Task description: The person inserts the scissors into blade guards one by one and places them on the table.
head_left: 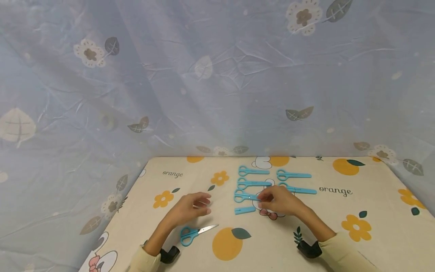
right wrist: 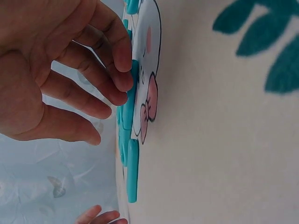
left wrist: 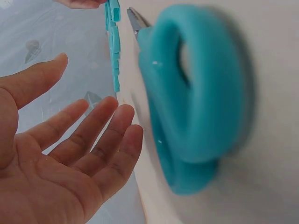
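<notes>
In the head view, my left hand (head_left: 192, 207) hovers with relaxed fingers, thumb apart and nothing in the palm. Just below it lies a pair of blue-handled scissors (head_left: 189, 235) with bare metal blades; its handle loops (left wrist: 201, 84) loom large in the left wrist view. My right hand (head_left: 280, 200) is over the blade end of another pair of blue scissors (head_left: 240, 195). In the right wrist view its fingers bend slightly beside the blue plastic, thumb spread away; whether the fingertips touch is unclear. A loose blue blade cover (head_left: 244, 210) lies nearer than that pair.
Several blue scissors in covers lie flat farther back, among them the farthest left pair (head_left: 255, 172) and the farthest right pair (head_left: 295, 175). A patterned cloth (head_left: 272, 249) covers the table. Behind it hangs a grey-blue curtain (head_left: 217, 94).
</notes>
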The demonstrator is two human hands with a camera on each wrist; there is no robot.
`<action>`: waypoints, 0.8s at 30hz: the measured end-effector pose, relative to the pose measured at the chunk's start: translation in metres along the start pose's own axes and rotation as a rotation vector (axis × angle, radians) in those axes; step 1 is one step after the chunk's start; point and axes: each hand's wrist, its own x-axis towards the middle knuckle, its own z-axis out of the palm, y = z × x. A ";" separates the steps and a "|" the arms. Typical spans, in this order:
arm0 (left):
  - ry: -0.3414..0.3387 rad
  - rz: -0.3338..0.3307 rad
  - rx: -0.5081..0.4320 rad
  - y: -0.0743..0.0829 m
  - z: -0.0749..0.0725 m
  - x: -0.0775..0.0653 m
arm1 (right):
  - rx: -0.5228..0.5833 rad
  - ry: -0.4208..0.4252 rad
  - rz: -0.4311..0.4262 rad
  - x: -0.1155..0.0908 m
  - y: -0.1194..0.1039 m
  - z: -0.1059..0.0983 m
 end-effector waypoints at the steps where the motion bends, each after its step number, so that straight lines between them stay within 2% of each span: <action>1: 0.000 -0.008 -0.002 -0.001 0.000 -0.002 | 0.007 -0.006 0.008 0.001 -0.001 0.001; 9: 0.010 -0.049 -0.019 -0.008 0.001 -0.016 | -0.010 -0.020 -0.009 0.009 -0.006 0.007; 17: 0.026 -0.071 -0.008 -0.010 -0.005 -0.031 | 0.133 -0.042 -0.003 0.014 -0.004 0.012; 24: 0.033 -0.075 0.012 -0.015 -0.009 -0.044 | 0.198 -0.051 0.018 0.018 0.001 0.018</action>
